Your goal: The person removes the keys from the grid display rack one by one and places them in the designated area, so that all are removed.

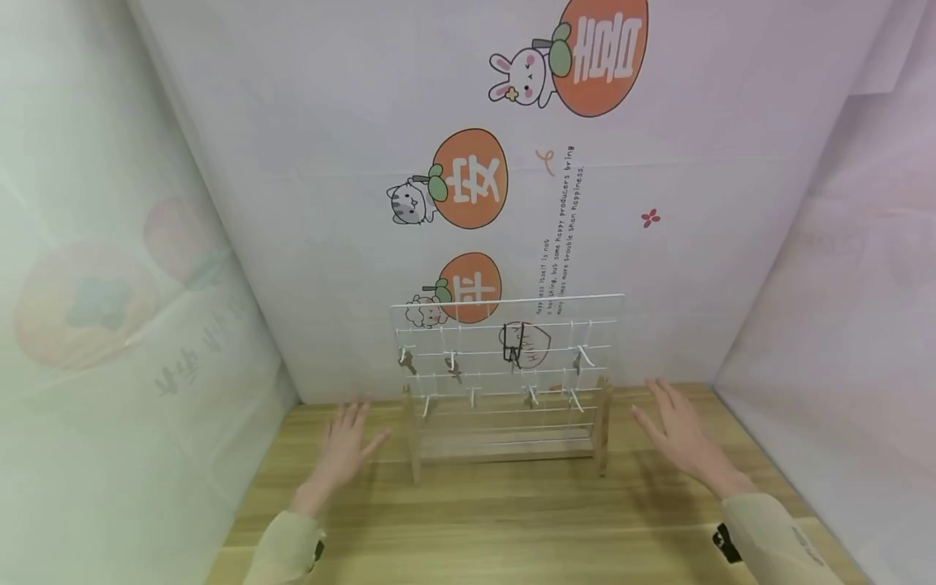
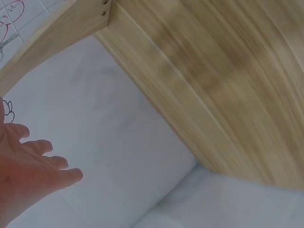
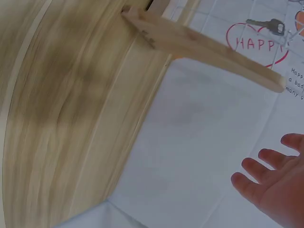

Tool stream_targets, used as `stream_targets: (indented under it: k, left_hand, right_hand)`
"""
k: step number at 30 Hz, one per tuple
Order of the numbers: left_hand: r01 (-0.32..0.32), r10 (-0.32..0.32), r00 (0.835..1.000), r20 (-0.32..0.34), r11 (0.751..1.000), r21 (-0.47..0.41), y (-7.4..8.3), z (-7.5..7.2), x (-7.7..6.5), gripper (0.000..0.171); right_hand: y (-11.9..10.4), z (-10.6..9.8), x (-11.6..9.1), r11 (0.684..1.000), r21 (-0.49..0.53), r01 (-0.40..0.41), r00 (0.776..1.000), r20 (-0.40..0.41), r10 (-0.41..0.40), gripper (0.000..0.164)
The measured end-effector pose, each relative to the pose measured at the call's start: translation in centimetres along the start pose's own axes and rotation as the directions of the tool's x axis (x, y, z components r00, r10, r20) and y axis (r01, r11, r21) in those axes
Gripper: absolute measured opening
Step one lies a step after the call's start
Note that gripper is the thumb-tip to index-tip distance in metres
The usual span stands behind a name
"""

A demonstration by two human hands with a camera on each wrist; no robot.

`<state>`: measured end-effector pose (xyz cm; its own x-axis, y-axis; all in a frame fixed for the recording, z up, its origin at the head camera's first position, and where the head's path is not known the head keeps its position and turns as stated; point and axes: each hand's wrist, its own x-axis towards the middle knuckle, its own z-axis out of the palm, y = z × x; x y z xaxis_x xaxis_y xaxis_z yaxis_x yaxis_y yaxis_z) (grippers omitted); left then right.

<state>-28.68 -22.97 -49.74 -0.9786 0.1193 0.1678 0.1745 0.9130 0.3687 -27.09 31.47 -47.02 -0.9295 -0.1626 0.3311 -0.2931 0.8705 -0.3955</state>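
A white wire grid rack (image 1: 512,375) with hooks stands on the wooden table between two wooden side posts. Several metal keys, among them a key (image 3: 271,26) seen in the right wrist view, hang from its hooks. Left of the rack is my left hand (image 1: 344,447), fingers spread and holding nothing. On the other side, my right hand (image 1: 680,435) is held out with fingers extended and nothing in it. Neither hand touches the rack. A small black piece with straight edges (image 1: 513,343) is on the grid's upper part; its kind is unclear.
The wooden table (image 1: 497,520) runs back to a white printed cloth wall (image 1: 329,244). White cloth also closes off the left side (image 1: 95,390) and the right side (image 1: 841,325). The rack's wooden post (image 2: 52,38) is close to the left hand.
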Motion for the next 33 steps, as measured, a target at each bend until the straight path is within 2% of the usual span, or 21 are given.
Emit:
stream_targets:
  k: [3,6,15,21,27,33]
  left_hand:
    - [-0.048,0.045,0.998,-0.043,0.996,-0.072,0.4,0.6,0.1,0.081]
    - [-0.087,0.077,0.994,-0.083,0.987,-0.135,0.9,1.0,0.2,0.079]
    - [-0.108,0.079,0.991,-0.111,0.952,-0.288,1.6,1.9,0.9,0.073]
    - [-0.113,0.068,0.989,-0.132,0.921,-0.372,2.0,2.7,1.4,0.069]
    - [-0.149,0.086,0.981,-0.176,0.91,-0.388,2.1,3.7,1.9,0.065]
    - [-0.164,0.091,0.978,-0.189,0.894,-0.417,2.0,4.6,2.1,0.064]
  right_hand:
    - [-0.6,0.0,0.0,0.996,0.089,0.003,1.0,-0.031,0.0,0.07]
    - [-1.3,-0.1,0.2,0.991,0.134,0.008,0.998,-0.064,0.001,0.067]
    - [-3.4,-0.4,0.5,0.949,0.313,0.031,0.99,-0.138,0.013,0.052]
    - [-5.0,-0.4,0.5,0.938,0.345,0.042,0.983,-0.18,0.022,0.048]
    - [-6.8,-0.4,0.5,0.918,0.386,0.093,0.972,-0.235,0.0,0.038]
    - [-8.2,0.2,0.5,0.904,0.41,0.12,0.97,-0.241,-0.02,0.035]
